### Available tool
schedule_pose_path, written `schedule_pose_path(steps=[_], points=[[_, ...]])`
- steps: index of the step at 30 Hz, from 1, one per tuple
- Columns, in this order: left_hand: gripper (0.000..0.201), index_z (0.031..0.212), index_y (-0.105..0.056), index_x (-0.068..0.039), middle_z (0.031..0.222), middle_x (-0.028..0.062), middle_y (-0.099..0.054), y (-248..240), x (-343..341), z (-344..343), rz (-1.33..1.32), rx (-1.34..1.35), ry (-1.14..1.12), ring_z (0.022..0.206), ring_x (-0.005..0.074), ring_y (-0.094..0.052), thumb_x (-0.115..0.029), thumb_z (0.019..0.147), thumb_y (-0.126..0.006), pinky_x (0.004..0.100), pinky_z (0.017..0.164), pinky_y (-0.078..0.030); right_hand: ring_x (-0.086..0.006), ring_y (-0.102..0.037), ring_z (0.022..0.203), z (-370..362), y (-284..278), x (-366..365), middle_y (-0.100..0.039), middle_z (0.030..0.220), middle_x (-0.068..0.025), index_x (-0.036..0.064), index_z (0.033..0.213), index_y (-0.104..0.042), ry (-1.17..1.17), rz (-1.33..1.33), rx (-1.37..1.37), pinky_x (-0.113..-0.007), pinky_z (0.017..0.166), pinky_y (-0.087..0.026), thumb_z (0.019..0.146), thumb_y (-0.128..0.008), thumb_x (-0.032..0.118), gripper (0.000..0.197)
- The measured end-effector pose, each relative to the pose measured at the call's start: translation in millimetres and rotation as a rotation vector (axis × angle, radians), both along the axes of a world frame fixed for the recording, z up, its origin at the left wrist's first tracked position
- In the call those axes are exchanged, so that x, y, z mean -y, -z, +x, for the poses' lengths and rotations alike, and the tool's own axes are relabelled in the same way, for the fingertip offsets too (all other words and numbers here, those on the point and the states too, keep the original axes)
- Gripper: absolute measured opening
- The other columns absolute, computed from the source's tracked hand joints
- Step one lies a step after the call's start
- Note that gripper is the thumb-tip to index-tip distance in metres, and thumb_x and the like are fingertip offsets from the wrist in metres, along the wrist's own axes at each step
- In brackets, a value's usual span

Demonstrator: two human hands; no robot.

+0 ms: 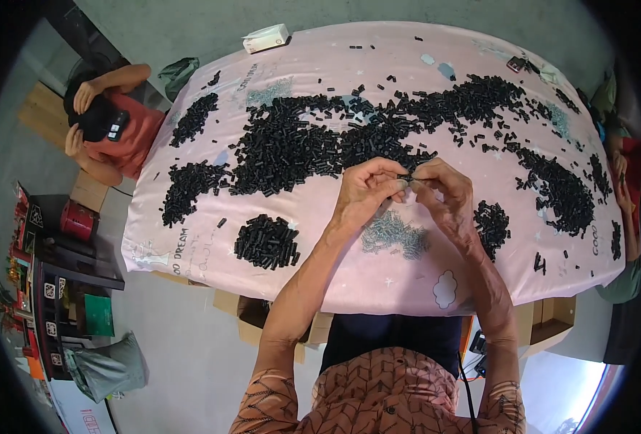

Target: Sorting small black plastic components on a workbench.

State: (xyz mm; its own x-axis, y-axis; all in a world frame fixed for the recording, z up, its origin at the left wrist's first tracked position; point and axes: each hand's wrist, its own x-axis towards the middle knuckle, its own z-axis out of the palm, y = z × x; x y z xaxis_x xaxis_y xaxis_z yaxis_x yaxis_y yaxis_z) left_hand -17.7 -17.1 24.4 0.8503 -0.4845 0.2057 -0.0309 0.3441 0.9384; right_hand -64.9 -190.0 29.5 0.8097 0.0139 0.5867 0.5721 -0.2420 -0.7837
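Observation:
Both my hands meet over the middle of a pink-covered table (320, 282). My left hand (367, 189) pinches one end of a small black cylindrical piece (405, 177), and my right hand (445, 189) closes its fingertips on the other end. Fingers hide most of the piece. Just below my hands lies a heap of small clear or silvery parts (395, 237). Beyond them spreads a large pile of black cylindrical pieces (280, 145). Smaller heaps of black pieces lie left (266, 242) and right (492, 226) of my forearms.
A white box (266, 38) stands at the far edge. At the left a person in red (121, 130) holds a black cap; another person (626, 181) sits at the right edge. Cardboard boxes (552, 322) stand under the near edge. A grey-green bag (107, 367) rests on the floor.

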Motion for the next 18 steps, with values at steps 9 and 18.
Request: schedule_pose_path(steps=[9,18], points=[[0.014,0.1,-0.065,0.003,0.077,0.0063,-0.067,-4.1,-3.7,-0.8,0.072,0.03,-0.004,0.064,0.0079,-0.062,0.002,0.085,-0.064,0.0211,0.06,-0.052,-0.0129,-0.059,0.072,-4.0,-6.2,-2.1,-0.062,0.088,-0.01,-0.003,0.092,-0.061,0.024,-0.074,0.092,-0.024,0.062,-0.048,0.077,-0.058,-0.011,0.017],[0.012,0.095,-0.067,0.003,0.072,0.0081,-0.067,-1.7,-4.1,-1.8,0.027,0.027,-0.012,0.061,0.0096,-0.063,0.004,0.084,-0.064,0.0207,0.056,-0.05,-0.0143,-0.062,0.071,-4.7,-5.2,0.5,-0.061,0.09,-0.0116,-0.0068,0.092,-0.062,-0.066,-0.069,0.011,-0.026,0.061,-0.051,0.079,-0.056,-0.014,0.017]])
